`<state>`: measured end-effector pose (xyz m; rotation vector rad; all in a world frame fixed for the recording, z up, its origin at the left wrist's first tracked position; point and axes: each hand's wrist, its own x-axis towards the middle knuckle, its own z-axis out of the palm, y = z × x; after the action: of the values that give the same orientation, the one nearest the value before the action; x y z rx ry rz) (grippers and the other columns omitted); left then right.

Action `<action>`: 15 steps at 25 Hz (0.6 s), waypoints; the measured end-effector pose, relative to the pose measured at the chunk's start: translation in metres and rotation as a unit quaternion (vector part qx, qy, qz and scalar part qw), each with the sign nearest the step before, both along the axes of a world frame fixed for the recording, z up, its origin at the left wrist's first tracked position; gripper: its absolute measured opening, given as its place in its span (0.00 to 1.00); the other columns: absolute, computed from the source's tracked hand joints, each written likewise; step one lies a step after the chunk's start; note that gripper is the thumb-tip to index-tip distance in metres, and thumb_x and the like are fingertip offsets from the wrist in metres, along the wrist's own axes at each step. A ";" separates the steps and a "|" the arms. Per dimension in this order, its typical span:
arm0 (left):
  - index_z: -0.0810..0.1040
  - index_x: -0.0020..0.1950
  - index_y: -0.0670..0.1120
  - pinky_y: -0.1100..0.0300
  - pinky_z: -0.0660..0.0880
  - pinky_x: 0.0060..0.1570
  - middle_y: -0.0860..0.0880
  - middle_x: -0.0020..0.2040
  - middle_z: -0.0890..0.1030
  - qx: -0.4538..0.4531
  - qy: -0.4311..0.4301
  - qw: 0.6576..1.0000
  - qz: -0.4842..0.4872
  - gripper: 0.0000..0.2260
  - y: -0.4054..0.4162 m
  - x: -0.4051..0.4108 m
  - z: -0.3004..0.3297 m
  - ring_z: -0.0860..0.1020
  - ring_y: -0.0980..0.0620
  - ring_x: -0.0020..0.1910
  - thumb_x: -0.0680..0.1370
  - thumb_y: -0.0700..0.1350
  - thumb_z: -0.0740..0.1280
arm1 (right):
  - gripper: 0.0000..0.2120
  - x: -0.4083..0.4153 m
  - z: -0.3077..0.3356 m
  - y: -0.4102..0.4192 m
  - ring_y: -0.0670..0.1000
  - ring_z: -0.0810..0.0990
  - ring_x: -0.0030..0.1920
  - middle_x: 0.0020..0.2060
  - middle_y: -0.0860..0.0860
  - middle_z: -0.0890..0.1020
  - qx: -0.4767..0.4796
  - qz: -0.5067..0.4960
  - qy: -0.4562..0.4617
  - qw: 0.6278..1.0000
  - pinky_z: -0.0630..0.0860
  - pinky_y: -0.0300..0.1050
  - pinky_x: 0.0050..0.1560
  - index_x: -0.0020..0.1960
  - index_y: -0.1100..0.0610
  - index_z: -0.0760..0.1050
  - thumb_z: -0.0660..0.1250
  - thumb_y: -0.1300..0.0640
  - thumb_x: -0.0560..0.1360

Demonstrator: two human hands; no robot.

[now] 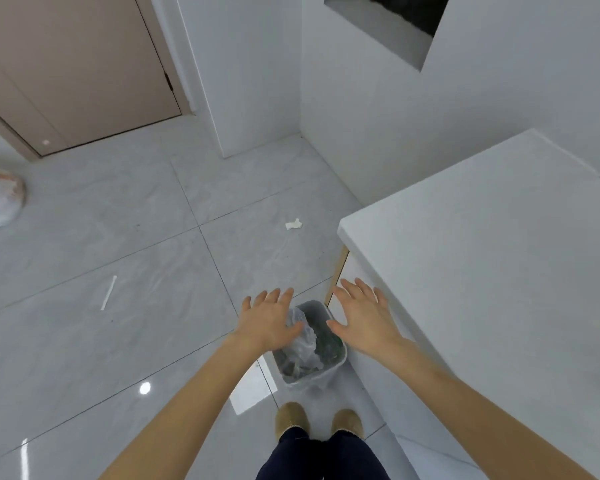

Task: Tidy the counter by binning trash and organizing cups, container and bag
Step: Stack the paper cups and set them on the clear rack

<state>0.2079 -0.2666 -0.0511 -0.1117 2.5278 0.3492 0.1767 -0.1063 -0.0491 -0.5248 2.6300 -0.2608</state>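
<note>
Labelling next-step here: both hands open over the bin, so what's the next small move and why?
Probably step toward the crumpled white scrap on the floor and pick it up. Both the left hand and right hand are spread open and hold nothing above the bin, which already has plastic in it. The scrap and a white straw-like stick lie loose on the tiles.
</note>
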 end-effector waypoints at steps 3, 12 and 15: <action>0.47 0.74 0.50 0.42 0.47 0.74 0.45 0.77 0.52 -0.006 0.032 0.999 -0.036 0.30 0.009 -0.014 0.020 0.51 0.42 0.75 0.77 0.57 0.55 | 0.29 -0.002 0.021 0.009 0.55 0.48 0.76 0.76 0.52 0.54 -0.007 -0.029 0.032 0.999 0.45 0.57 0.75 0.74 0.52 0.52 0.58 0.47 0.77; 0.46 0.74 0.50 0.43 0.47 0.74 0.46 0.77 0.52 -0.006 0.120 0.979 -0.167 0.30 0.081 -0.046 0.076 0.51 0.44 0.75 0.77 0.58 0.56 | 0.29 0.005 0.067 0.077 0.54 0.47 0.76 0.76 0.52 0.52 -0.023 -0.135 0.088 0.987 0.45 0.56 0.75 0.74 0.51 0.51 0.59 0.48 0.77; 0.45 0.74 0.50 0.44 0.47 0.74 0.46 0.77 0.51 -0.007 0.130 0.969 -0.210 0.31 0.119 -0.050 0.089 0.50 0.44 0.76 0.77 0.58 0.55 | 0.29 0.012 0.077 0.112 0.54 0.46 0.76 0.76 0.51 0.52 -0.026 -0.165 0.098 0.981 0.44 0.55 0.75 0.74 0.51 0.50 0.58 0.48 0.78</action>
<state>0.1574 -0.1471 0.0376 0.4883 2.7203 0.1815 0.1891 0.0058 0.0282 -0.1299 2.9037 -0.3979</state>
